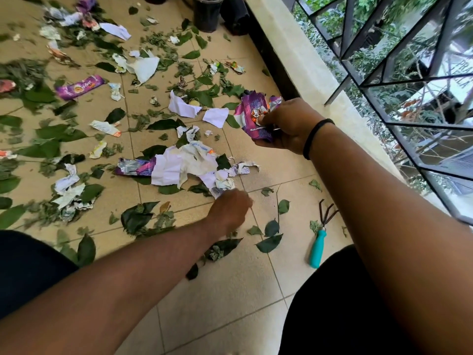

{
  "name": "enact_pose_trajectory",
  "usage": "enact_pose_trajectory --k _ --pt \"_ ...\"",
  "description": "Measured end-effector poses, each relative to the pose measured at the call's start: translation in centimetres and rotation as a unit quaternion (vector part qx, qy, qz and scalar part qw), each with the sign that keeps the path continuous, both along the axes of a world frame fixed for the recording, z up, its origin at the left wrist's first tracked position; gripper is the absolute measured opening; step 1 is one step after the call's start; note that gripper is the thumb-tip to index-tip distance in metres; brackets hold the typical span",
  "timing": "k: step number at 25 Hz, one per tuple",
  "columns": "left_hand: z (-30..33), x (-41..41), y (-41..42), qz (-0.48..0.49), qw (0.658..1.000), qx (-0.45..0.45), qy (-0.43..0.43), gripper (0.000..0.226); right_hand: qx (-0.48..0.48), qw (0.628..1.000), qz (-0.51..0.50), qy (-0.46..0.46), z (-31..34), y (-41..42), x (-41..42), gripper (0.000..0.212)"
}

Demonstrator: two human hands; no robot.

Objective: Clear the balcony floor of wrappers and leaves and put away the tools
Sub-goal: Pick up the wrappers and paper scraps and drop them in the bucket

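Right hand (286,125), a black band (316,135) on its wrist, grips a bunch of crumpled purple and silver wrappers (256,115) held up above the floor. Left hand (231,207) reaches down to a heap of torn paper and wrappers (184,166) on the tiles, touching its near edge; it is blurred, so I cannot tell whether its fingers are closed. Green leaves (137,217) and more wrappers lie scattered across the tiled floor (217,303). A small hand rake with a teal handle (318,245) lies near the ledge (302,60). A dark pot (206,12) stands at the far end.
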State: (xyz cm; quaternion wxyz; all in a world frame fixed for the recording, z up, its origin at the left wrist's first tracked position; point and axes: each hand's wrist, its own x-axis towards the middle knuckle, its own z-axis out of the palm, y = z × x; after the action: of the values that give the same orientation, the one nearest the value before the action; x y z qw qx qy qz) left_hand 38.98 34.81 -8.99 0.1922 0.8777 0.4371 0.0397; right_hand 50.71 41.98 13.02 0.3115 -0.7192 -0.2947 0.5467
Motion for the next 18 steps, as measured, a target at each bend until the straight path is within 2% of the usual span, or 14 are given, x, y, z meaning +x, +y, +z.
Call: enact_pose_trajectory --k 1,2,4,5,7,8,10,12,14,18 --pt "1.8 0.2 1.1 0.089 0.992 -0.019 -0.087 0.029 0.003 1.000 0.002 -0.007 0.0 0.1 -0.1 0.024" --pt "3.8 0.2 2.5 0.171 0.969 -0.048 -0.170 0.025 0.011 1.000 0.001 -0.017 -0.1 0.3 -0.3 0.022" --pt "9.0 -0.8 5.6 0.288 0.900 -0.122 -0.304 0.020 0.038 0.998 0.018 -0.051 0.1 0.6 -1.1 0.015" --pt "11.7 -1.9 6.9 0.328 0.866 -0.155 -0.345 0.025 0.052 0.996 0.039 -0.063 0.3 0.7 -1.6 0.016" --pt "16.5 -5.4 8.3 0.362 0.818 -0.204 -0.398 0.033 0.073 0.993 0.068 -0.061 0.6 1.1 -2.9 0.013" --pt "18.2 -7.5 8.2 0.368 0.793 -0.230 -0.428 0.029 0.080 0.993 0.069 -0.049 0.9 1.2 -3.7 0.012" --pt "19.9 -11.8 7.3 0.387 0.728 -0.302 -0.479 0.021 0.072 0.996 0.055 -0.001 1.2 1.5 -4.7 0.022" --pt "20.2 -15.3 6.9 0.412 0.673 -0.339 -0.513 0.013 0.060 0.995 0.058 0.053 1.2 1.8 -6.2 0.020" --pt "20.1 -17.4 7.9 0.430 0.649 -0.352 -0.520 0.012 0.066 0.992 0.079 0.073 1.2 2.1 -7.7 0.018" --pt "20.7 -18.8 9.4 0.357 0.649 -0.390 -0.548 0.009 0.080 0.975 0.152 0.143 1.4 1.7 -11.3 0.011"
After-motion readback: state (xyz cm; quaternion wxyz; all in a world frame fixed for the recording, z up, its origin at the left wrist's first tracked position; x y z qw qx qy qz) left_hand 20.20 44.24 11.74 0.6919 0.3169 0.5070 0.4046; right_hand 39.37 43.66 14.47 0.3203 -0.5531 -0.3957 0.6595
